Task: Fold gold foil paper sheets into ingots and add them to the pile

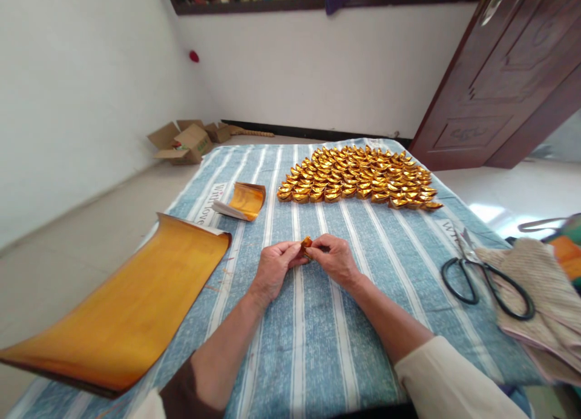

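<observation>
Between my two hands, over the middle of the table, is a small piece of folded gold paper (pixel 307 242). My left hand (pixel 278 263) pinches it from the left, thumb on top. From the right, the fingertips of my right hand (pixel 333 258) are closed on its other side. My fingers cover most of the piece. Beyond them stands a large cluster of folded gold paper ingots (pixel 354 177), packed in rows. A small stack of gold paper squares (pixel 245 201) lies beyond my left hand, its edges curled up.
A long stack of large gold paper sheets (pixel 149 292) lies at the left table edge. Black-handled scissors (pixel 474 261) rest at the right, partly over a beige knitted cloth (pixel 540 286). A striped cloth (pixel 281 346) covers the table. Open cardboard boxes (pixel 190 143) sit on the floor, left.
</observation>
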Available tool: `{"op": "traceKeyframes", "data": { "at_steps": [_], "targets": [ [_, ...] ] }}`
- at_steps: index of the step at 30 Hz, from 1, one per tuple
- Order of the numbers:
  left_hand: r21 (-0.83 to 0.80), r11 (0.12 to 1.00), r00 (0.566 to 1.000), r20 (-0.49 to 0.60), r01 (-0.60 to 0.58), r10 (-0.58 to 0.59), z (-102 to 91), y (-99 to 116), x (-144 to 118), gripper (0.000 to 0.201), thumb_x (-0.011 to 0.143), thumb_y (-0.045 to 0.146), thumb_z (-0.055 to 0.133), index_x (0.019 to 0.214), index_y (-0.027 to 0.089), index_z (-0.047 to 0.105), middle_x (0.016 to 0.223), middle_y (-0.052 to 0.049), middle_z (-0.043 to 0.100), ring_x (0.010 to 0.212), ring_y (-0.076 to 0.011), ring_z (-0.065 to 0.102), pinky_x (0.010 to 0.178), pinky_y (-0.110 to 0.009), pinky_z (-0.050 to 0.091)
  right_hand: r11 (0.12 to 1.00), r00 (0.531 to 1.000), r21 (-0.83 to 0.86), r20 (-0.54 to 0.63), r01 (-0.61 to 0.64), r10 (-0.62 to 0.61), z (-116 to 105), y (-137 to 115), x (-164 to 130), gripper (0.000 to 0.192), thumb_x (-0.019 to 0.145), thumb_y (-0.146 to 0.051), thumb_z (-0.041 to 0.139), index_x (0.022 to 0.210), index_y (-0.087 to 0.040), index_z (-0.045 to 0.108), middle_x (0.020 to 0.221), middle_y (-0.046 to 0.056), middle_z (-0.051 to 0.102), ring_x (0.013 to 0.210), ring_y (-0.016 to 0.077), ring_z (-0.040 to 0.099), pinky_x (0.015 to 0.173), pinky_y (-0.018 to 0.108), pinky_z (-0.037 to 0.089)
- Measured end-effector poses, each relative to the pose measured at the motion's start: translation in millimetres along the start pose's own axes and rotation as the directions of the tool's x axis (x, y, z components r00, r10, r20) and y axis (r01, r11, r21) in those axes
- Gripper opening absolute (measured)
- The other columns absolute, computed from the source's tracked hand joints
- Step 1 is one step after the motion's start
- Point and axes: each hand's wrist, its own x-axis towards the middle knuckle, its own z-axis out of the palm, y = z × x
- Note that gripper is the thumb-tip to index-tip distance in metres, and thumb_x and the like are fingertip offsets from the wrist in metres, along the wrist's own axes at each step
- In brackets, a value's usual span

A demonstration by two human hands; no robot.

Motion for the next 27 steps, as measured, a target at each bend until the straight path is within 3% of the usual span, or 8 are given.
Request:
{"op": "traceKeyframes", "data": {
  "at_steps": [11,23,27],
  "targets": [
    [0.080,0.997,0.999,0.024,0.021,-0.023,0.6,2.9,-0.5,0.039,0.066,0.045,0.079,0.084,0.011,0.076,0.083,-0.007,0.074,0.078,-0.0183,0.068,0.073,-0.027,0.056,0.997,0.996,-0.041,0.060,0.072,-0.070,-1.1,3.5,0.9,0.011,0.076,-0.017,0.068,0.066,-0.021,0.068,0.068,0.000,0.065,0.068,0.0139,0.060,0.065,0.025,0.042],
    [0.004,0.998,0.998,0.019,0.059,-0.059,0.4,2.3,-0.1,0.029,0.064,0.033,0.081,0.081,0.010,0.074,0.079,-0.006,0.074,0.071,-0.0143,0.067,0.072,-0.023,0.055,0.995,0.997,-0.067,0.024,0.075,-0.073,2.8,1.4,-2.4,0.011,0.078,-0.024,0.065,0.067,-0.021,0.066,0.066,0.000,0.065,0.063,0.0143,0.058,0.062,0.025,0.043],
    [-0.015,0.998,0.998,0.015,0.060,-0.060,-0.6,1.5,-0.3,0.029,0.064,0.033,0.081,0.079,0.009,0.073,0.079,-0.008,0.073,0.070,-0.0155,0.067,0.071,-0.025,0.056,0.996,0.996,-0.047,0.030,0.080,-0.078,2.8,-1.2,-4.9,0.005,0.077,-0.026,0.066,0.078,-0.021,0.067,0.073,0.000,0.069,0.067,0.0153,0.063,0.066,0.026,0.047]
  ]
}}
